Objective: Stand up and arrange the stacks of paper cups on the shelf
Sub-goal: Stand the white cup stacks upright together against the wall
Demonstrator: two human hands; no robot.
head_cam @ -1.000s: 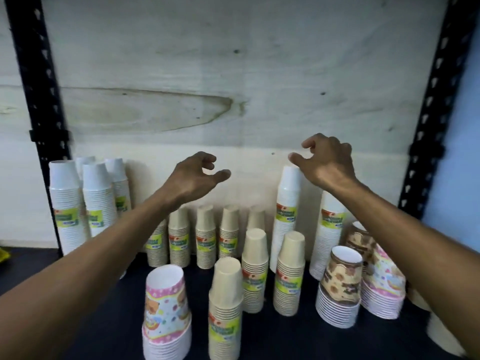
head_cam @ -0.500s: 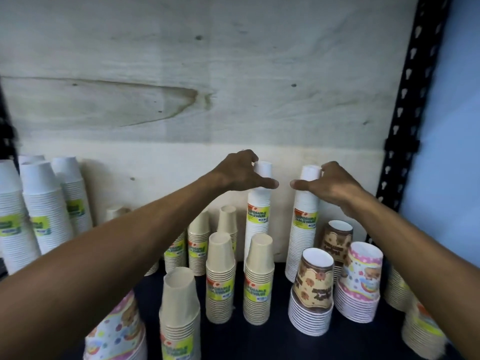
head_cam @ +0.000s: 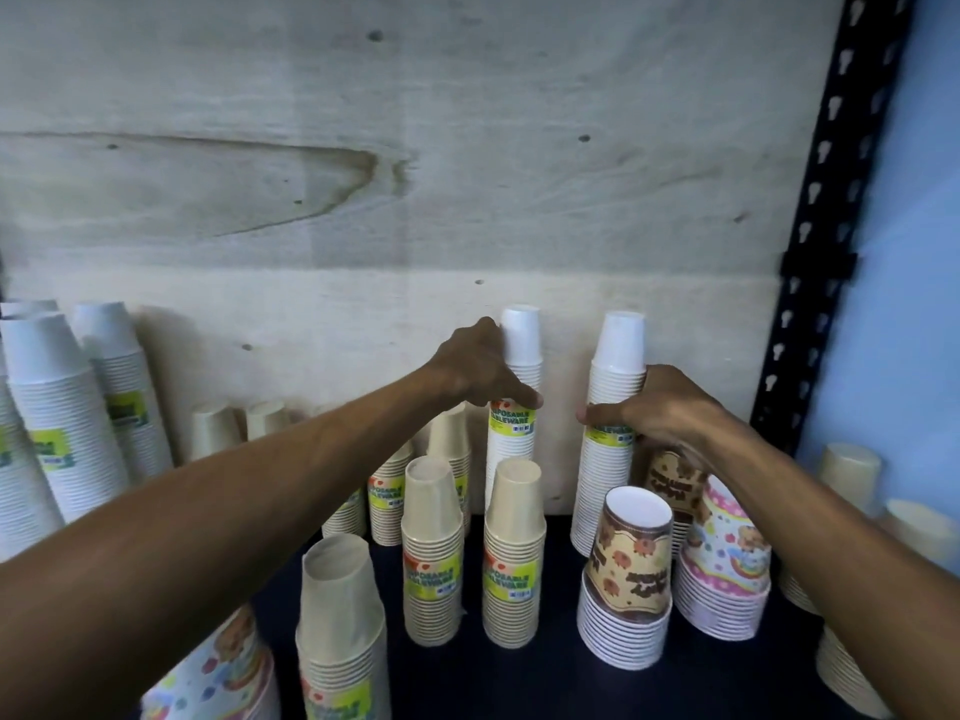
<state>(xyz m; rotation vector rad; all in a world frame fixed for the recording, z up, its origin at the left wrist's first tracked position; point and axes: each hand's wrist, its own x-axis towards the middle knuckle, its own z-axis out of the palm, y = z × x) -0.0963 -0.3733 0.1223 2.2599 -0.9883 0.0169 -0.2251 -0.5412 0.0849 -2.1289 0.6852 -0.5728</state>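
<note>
Before me stood five tall white cup stacks (head_cam: 511, 444), at least six beige stacks (head_cam: 514, 553), two brown-patterned stacks (head_cam: 626, 579), two pink-patterned stacks (head_cam: 724, 569); my two hands (head_cam: 480, 368) each gripped one white stack.

Hands (head_cam: 480, 368) (head_cam: 657, 410) round 2 white stacks (head_cam: 514, 407) (head_cam: 610, 433)

Both hands (head_cam: 480, 368) (head_cam: 660, 410) now down, each grip round a tall white stack (head_cam: 514, 449) (head_cam: 608, 459)

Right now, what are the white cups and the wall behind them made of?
The white cups look like matte paper: thin stacked rims, no shine. The wall seems to be bare pale plywood, going by its grain, knots and a dark stain.
</note>
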